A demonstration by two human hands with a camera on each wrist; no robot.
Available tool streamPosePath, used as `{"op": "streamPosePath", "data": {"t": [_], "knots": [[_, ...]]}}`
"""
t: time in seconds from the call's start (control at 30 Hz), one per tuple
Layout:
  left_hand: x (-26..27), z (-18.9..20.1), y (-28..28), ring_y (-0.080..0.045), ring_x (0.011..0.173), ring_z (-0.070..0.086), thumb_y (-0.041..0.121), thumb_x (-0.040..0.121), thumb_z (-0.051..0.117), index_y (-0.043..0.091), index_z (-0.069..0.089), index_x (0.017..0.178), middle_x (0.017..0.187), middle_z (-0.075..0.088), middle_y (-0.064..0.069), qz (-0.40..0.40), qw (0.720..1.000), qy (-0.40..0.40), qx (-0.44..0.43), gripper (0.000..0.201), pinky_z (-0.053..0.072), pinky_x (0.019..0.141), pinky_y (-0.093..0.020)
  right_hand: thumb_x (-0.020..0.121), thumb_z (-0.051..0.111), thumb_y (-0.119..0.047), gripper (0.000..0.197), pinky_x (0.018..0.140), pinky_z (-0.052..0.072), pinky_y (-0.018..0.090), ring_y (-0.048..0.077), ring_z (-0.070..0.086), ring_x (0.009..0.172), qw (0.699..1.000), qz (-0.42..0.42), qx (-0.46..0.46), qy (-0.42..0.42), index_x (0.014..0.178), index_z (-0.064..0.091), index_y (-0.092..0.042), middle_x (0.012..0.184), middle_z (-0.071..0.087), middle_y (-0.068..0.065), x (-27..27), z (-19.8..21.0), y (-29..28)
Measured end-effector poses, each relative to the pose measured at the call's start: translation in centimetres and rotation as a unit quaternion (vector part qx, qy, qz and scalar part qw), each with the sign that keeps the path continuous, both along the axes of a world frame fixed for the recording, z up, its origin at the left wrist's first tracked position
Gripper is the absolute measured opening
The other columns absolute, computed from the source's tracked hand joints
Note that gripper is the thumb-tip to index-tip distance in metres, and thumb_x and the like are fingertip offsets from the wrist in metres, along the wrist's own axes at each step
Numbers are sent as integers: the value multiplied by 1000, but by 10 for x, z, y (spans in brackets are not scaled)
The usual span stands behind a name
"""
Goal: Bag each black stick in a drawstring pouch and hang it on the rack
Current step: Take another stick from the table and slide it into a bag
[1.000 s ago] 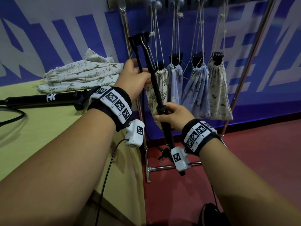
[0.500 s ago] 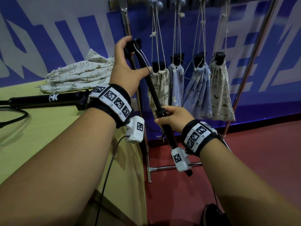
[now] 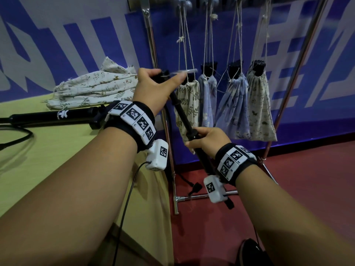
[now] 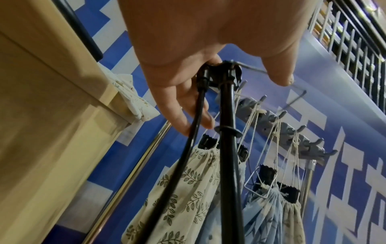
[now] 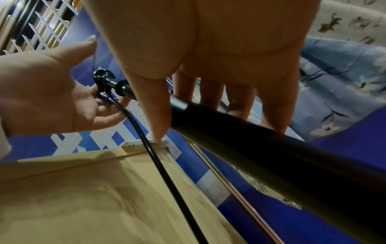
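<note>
A black stick [image 3: 182,116] slants up in front of the rack, a thin black hose [image 4: 188,156] hanging from its head. My right hand [image 3: 203,139] grips its shaft at the middle collar. My left hand [image 3: 163,79] cups the top end with its fingers curled behind the head, and the thumb lies along a blurred wire loop [image 3: 184,71]. A second black stick [image 3: 57,117] lies on the table. Several filled drawstring pouches hang on the rack by their cords, the leaf-print pouch [image 3: 187,104] being nearest.
A heap of empty printed pouches [image 3: 96,87] lies at the back of the yellow-green table [image 3: 48,160]. The rack's chrome post [image 3: 151,45] stands right beside the table edge, its hook bar [image 4: 292,132] above. Beyond is red floor [image 3: 307,179] and a blue banner wall.
My left hand slid up the stick to its top end and closed over the head. The wire loop swung from upright to level. My right hand kept its grip.
</note>
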State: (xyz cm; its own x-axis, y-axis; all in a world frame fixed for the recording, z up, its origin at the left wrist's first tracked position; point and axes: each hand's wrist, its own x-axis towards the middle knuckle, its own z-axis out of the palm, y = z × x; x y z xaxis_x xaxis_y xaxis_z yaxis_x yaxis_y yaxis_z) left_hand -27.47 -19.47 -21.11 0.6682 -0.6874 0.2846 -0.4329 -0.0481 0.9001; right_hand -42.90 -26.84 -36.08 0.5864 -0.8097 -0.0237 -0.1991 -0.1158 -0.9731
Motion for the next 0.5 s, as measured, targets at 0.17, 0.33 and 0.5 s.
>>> {"op": "streamPosePath", "data": {"t": [0.17,0.33,0.5], "knots": [[-6,-7,0,-7,83,74,69,74,80,28,48,126,114,64,7,-22,998,-31,57,74,62,64,-27,79,91,-24,23,62,51,10,6,70,76,1000,-11,-15,-23,97,83,-37,87,80,-6,-8,12,5],[-3,-12,0,-12,81,77,53,81,82,28,50,125,101,64,13,-61,994,-25,91,59,65,75,-49,81,91,-18,22,65,51,12,7,71,71,997,-18,3,-72,99,85,-29,83,80,-5,-5,22,9],[-2,-15,0,-11,82,78,47,79,86,32,52,119,106,74,4,-116,986,-45,108,55,63,80,-54,79,93,-17,26,81,60,29,13,71,74,993,-27,23,-109,99,85,-32,86,81,1,-2,25,9]]}}
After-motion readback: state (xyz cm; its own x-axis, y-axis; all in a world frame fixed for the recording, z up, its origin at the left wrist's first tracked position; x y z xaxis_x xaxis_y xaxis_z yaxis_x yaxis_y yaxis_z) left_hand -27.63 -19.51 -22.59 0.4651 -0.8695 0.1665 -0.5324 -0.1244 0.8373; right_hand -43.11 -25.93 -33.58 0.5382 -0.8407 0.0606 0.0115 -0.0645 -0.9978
